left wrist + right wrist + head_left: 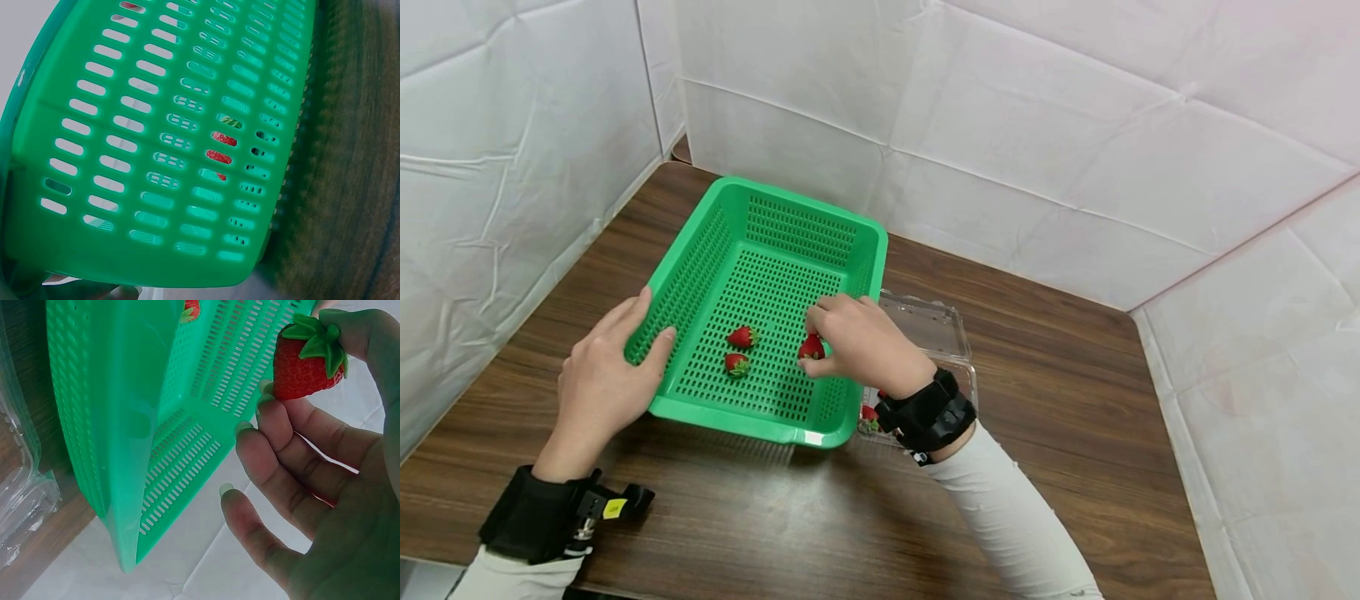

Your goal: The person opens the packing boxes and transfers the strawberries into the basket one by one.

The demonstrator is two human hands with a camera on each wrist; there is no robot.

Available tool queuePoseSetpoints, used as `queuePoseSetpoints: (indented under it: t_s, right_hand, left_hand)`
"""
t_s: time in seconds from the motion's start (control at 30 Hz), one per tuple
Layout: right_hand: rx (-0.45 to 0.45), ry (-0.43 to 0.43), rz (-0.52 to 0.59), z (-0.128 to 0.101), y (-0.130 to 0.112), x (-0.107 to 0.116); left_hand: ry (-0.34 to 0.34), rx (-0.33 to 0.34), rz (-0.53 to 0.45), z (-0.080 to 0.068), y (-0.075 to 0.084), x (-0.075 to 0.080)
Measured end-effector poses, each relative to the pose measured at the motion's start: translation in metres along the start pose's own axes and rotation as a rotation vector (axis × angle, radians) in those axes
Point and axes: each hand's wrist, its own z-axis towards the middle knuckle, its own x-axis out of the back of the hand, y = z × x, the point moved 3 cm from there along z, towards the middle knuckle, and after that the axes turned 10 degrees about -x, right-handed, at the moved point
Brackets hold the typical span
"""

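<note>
Red strawberry (307,362) pinched in right hand (325,456), clearest rt wrist view; left hand (604,375) flat on basket (752,208).

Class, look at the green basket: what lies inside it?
Inside the green basket two strawberries lie on its floor. The right hand pinches a third strawberry just above it. Whatever sits beneath that hand is covered.

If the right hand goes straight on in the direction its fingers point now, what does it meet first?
The right hand, pinching a strawberry over the green basket, points left across it. Probably it meets first the two strawberries lying on the basket floor, though height above them is unclear.
</note>
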Motion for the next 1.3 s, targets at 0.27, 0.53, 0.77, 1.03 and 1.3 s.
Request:
queuePoseSetpoints:
  t_s: [0.27, 0.53, 0.77, 1.03, 1.3]
  right_hand:
    - [0.016, -0.006, 0.002, 0.004, -0.004, -0.001]
    - [0.021, -0.032, 0.026, 0.011, -0.009, -0.002]
    - [0.007, -0.090, 0.022, 0.015, -0.017, -0.003]
    - [0.027, -0.098, 0.012, 0.021, -0.025, -0.005]
    - [0.030, -0.143, 0.006, 0.028, -0.032, -0.011]
  left_hand:
    - [0.000, -0.005, 0.002, 0.000, 0.000, 0.000]
    - [-0.003, -0.004, 0.002, 0.001, 0.000, 0.000]
    - [0.004, -0.004, -0.003, 0.001, -0.002, 0.000]
    - [0.012, -0.008, -0.005, 0.000, -0.002, 0.000]
    - [0.013, -0.007, 0.002, 0.000, -0.001, 0.000]
